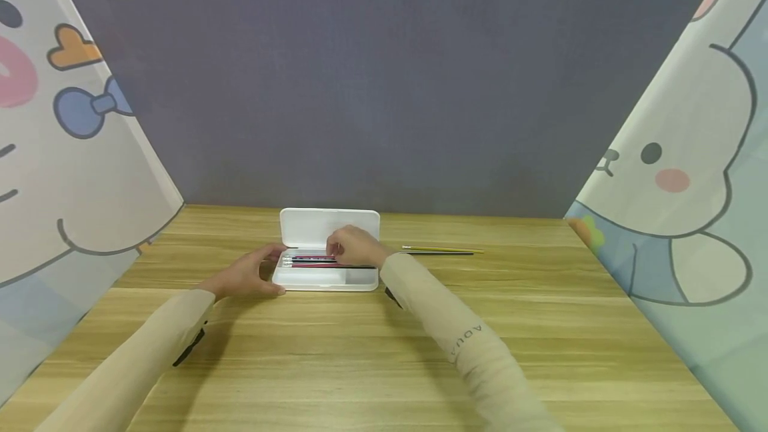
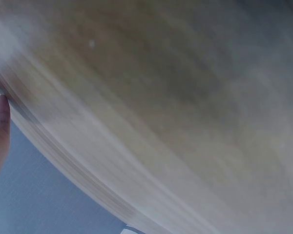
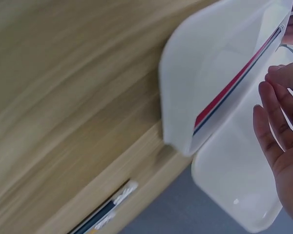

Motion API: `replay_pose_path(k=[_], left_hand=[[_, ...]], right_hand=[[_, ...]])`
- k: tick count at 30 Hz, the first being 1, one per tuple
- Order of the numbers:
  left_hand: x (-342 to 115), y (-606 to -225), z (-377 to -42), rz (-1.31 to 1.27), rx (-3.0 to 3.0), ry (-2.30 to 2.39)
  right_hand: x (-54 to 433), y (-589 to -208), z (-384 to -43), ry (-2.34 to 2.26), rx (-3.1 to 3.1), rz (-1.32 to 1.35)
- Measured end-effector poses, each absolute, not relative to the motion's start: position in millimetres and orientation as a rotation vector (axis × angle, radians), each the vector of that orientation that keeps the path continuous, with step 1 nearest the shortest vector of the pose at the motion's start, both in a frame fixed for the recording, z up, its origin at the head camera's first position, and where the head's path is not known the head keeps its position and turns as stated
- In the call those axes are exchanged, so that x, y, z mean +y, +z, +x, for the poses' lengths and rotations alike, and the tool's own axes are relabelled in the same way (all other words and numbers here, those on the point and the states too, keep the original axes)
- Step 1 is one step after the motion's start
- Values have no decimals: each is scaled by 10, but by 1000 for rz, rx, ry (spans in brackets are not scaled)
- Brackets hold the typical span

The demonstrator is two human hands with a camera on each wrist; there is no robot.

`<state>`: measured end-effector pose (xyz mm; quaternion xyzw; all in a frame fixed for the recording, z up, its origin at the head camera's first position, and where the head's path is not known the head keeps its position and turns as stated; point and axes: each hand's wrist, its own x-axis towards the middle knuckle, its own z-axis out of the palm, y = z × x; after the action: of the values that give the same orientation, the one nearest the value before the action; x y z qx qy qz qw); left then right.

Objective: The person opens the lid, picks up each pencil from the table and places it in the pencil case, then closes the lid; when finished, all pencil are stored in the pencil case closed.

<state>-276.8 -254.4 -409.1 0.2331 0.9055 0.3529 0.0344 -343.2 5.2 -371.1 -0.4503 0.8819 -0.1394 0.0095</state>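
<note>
A white pencil case (image 1: 312,277) lies on the table with its lid (image 1: 306,225) raised at the back. Inside, several pencils (image 1: 300,265), red and dark ones, lie lengthwise with their ends to the left. My left hand (image 1: 247,275) holds the case's left end, thumb at the front corner and fingers at the back corner. Over the pencils hangs my right hand (image 1: 357,245), fingers bent down. In the right wrist view, the right hand's fingers (image 3: 271,114) are loosely bent, thumb close to the index finger, nothing visible between them.
Right of the case, a yellow pencil (image 1: 444,249) and a black pencil (image 1: 444,254) lie side by side on the wooden table (image 1: 336,365). A grey panel (image 1: 360,85) stands behind the table, with cartoon-printed panels (image 1: 690,219) at both sides.
</note>
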Motion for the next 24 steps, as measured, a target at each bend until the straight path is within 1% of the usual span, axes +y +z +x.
replay_pose_path(k=[6,11,24], left_hand=[[-2544,-4106,-2770,748,2835,1043],[-2554,-4109,-2777,700,2813,1055],[-2549,-4122,-2789,700,2829,1019]], right_hand=[[276,-3656,-3396,-470,2739,-1406],[492,-3627,-3370,-512,2742,-1371],[1100,-3733,-3476,-576,2823,-1265]])
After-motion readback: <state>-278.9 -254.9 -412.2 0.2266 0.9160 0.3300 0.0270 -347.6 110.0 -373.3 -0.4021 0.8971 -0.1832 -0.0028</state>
